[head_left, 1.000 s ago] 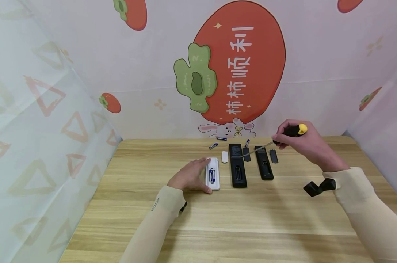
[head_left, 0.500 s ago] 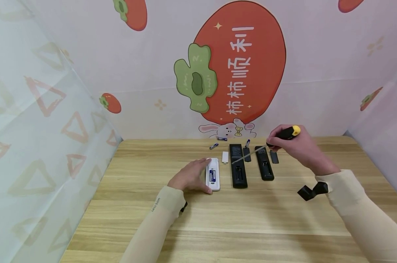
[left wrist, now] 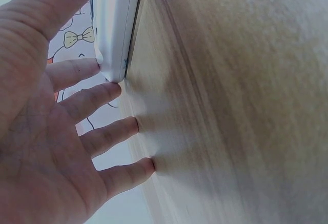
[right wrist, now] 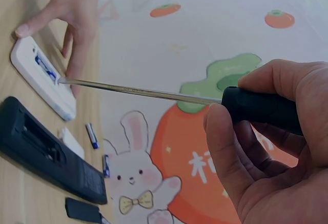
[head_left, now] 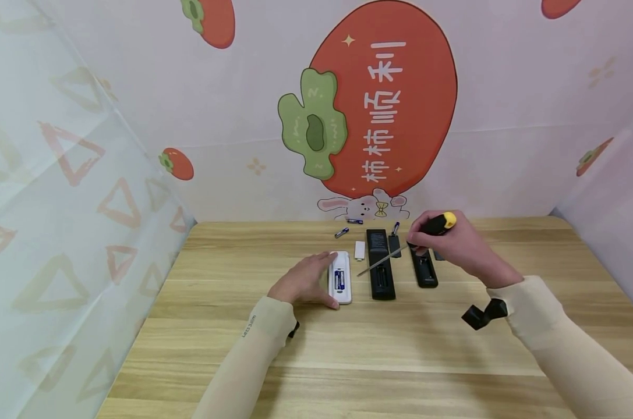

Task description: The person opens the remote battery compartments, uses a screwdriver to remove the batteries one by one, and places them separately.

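A white remote control (head_left: 340, 260) lies back up, its bay uncovered with blue-and-silver batteries (head_left: 339, 280) inside. My left hand (head_left: 304, 280) holds it by its two ends, thumb at the near end and fingers at the far end; in the left wrist view the other fingertips (left wrist: 146, 165) touch the table. My right hand (head_left: 455, 241) grips the black-and-yellow handle of a screwdriver (right wrist: 138, 92). Its long metal shaft slants down left across a large black remote control (head_left: 377, 240). In the head view the tip appears just right of the white remote; contact cannot be told.
A smaller black remote (head_left: 425, 274) lies to the right, partly behind my right hand. Among the remotes are a white battery cover (head_left: 359, 251) and black covers (head_left: 395, 248). Loose batteries (head_left: 342, 233) lie near the table's back edge, before the printed wall (head_left: 253, 122).
My right hand has moved left and slightly nearer, carrying the screwdriver tip from over the large black remote to beside the white one. My left hand has stayed in place.
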`<state>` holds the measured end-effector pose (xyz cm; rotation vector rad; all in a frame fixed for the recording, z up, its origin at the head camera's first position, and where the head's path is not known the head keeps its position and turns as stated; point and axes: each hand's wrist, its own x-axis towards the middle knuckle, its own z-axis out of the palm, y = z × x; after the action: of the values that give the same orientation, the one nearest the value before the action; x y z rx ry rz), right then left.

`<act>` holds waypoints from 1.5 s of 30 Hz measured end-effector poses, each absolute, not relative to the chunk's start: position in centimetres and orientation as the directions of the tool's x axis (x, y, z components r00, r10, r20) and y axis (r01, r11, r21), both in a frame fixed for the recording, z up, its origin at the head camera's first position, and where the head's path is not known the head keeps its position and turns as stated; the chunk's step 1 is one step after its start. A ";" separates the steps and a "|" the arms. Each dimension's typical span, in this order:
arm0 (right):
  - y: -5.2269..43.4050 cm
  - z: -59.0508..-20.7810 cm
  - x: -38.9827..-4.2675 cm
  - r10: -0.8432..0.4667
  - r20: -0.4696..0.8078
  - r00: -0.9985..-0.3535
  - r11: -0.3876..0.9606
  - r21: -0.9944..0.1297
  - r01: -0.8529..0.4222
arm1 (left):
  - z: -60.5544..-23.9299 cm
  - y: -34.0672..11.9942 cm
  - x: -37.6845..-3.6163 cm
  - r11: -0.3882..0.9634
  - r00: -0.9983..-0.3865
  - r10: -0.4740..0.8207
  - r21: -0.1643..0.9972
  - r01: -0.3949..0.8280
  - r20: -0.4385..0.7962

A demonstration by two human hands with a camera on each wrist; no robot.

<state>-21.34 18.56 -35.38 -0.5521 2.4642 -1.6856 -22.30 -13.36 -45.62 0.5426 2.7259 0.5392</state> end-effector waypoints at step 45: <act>13.4 -35.8 -23.2 -0.367 -0.047 -0.929 0.433 -0.893 -0.125 | -45.8 -13.4 -22.5 0.859 -0.878 0.420 0.414 0.302 -0.230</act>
<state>-23.20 13.38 -35.77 -0.4292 2.4524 -1.4976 -22.54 -13.39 -45.78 0.5426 2.7197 0.5327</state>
